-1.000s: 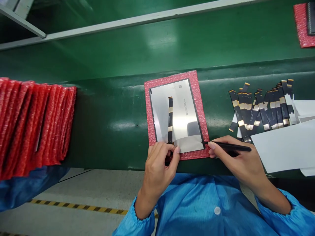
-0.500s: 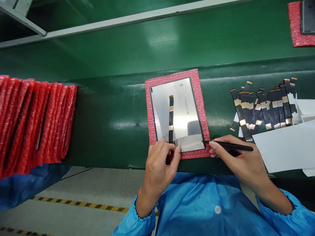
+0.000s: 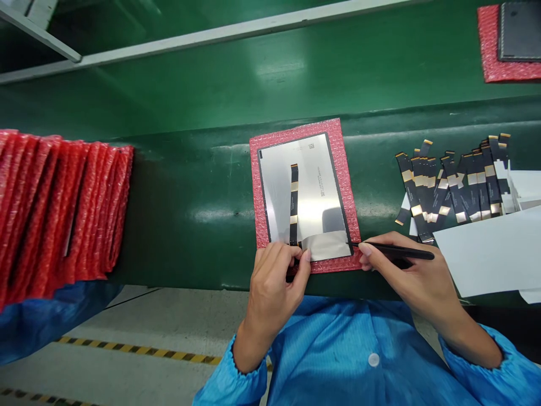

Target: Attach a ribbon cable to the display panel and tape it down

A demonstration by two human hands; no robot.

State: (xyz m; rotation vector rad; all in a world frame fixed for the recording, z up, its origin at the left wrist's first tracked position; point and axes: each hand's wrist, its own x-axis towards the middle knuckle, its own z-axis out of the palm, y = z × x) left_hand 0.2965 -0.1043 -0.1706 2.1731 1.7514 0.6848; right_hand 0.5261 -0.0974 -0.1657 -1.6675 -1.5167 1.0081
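At the near edge of the bench: I am working on a silver panel [image 3: 313, 192] that is lying on a red bubble-wrap sheet [image 3: 342, 169], right in front of me on the green bench [image 3: 190, 192].
Left hand: my left hand [image 3: 274, 282] is resting at the near left corner of the panel, fingers curled in, with thumb and forefinger pinching together at the near end of the flex strip [image 3: 293, 203].
Right hand: my right hand [image 3: 406, 276] is gripping black tweezers [image 3: 393, 251] between thumb and fingers, lying almost flat and pointing left.
Tweezer tip: it is touching the right end of the grey tape piece [image 3: 327, 245] at the near right corner of the panel.
Flex strip: the black strip with gold pads is running up the middle of the panel from its near edge toward the far edge, stopping short of it.
Grey tape piece: it is lying across the near edge of the panel, between my two hands.
Right side of the bench: a fanned pile of spare flex strips [image 3: 452, 183] is lying well apart from the panel, partly on white paper sheets [image 3: 490, 254].
Left side of the bench: a row of red bubble-wrap packs [image 3: 63, 208] is standing on edge, leaning against one another.
Far right corner: another red sheet with a dark panel [image 3: 518, 31] on it is lying on the far level of the bench.
Sleeves: I am wearing a blue smock [image 3: 338, 349].
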